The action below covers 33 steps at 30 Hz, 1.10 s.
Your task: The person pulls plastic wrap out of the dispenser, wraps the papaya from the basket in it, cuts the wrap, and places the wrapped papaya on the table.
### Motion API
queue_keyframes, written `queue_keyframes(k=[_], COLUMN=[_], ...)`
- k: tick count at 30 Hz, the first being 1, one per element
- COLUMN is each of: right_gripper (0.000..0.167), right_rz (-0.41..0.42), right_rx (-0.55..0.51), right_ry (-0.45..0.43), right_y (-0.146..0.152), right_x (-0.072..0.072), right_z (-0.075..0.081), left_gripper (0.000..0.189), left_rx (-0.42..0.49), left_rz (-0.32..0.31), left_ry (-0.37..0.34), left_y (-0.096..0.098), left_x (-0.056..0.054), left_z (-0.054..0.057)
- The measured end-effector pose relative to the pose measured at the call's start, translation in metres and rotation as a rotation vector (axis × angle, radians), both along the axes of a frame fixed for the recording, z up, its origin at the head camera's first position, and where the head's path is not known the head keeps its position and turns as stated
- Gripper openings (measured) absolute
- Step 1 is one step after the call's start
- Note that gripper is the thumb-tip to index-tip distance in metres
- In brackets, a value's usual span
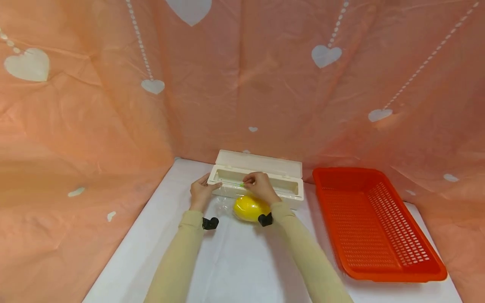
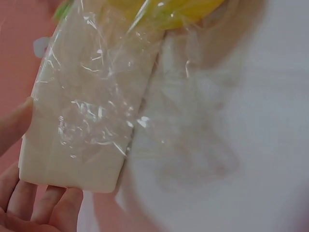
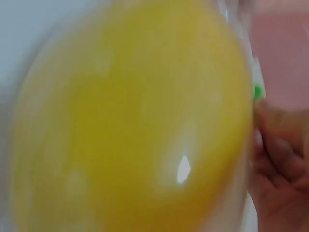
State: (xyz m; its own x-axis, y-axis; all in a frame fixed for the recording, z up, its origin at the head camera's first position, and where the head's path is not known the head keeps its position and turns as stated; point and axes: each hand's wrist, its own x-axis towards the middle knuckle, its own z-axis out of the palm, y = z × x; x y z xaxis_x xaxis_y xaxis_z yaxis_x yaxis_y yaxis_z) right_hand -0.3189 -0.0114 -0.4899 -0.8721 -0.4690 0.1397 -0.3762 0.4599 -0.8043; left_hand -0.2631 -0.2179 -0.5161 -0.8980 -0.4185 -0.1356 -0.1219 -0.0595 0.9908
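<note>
A cream cling film dispenser box (image 1: pixel 297 194) stands at the table's far side, its lid (image 1: pixel 261 163) raised. My left hand (image 1: pixel 200 193) grips the left end of the box, thumb on its front rim and fingers around the end in the left wrist view. With thumb and fingers, my right hand (image 1: pixel 260 185) pinches a small green cutter slider (image 1: pixel 242 184) on the front rim. Clear film (image 2: pixel 96 116) hangs crumpled over the box front. It covers a yellow oval fruit (image 1: pixel 248 208), which lies just before the box and fills most of the right wrist view, blurred.
A red-orange plastic basket (image 1: pixel 363 269) with perforated walls is at the right of the white table (image 1: pixel 235 269). An orange cloth (image 1: pixel 242 84) with white hearts hangs behind and at both sides.
</note>
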Motion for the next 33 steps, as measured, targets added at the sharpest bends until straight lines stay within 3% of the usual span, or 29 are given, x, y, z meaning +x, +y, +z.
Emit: queue_keyframes(k=[3, 11, 25, 30, 33], right_gripper=[0.008, 0.011, 0.016, 0.035, 0.036], right_rz=[-0.043, -0.043, -0.012, 0.036, 0.037], right_rx=[0.003, -0.012, -0.002, -0.082, -0.136], right_ry=[-0.057, -0.113, -0.077, -0.14, -0.165], right_y=[0.03, 0.044, 0.062, 0.062, 0.061], right_x=[-0.003, -0.003, 0.0, -0.002, -0.004], right_z=[0.002, 0.004, 0.006, 0.001, -0.002], left_gripper=[0.067, 0.069, 0.068, 0.067, 0.067], left_rx=[0.023, 0.039, 0.036, 0.027, 0.014], left_rz=[-0.001, -0.031, -0.022, -0.011, -0.019], left_ry=[0.006, -0.03, -0.027, -0.032, -0.026], left_y=[0.007, -0.003, 0.0, 0.001, 0.002], left_x=[-0.004, -0.003, -0.002, -0.001, -0.002], left_z=[0.0, 0.001, -0.001, -0.002, -0.001])
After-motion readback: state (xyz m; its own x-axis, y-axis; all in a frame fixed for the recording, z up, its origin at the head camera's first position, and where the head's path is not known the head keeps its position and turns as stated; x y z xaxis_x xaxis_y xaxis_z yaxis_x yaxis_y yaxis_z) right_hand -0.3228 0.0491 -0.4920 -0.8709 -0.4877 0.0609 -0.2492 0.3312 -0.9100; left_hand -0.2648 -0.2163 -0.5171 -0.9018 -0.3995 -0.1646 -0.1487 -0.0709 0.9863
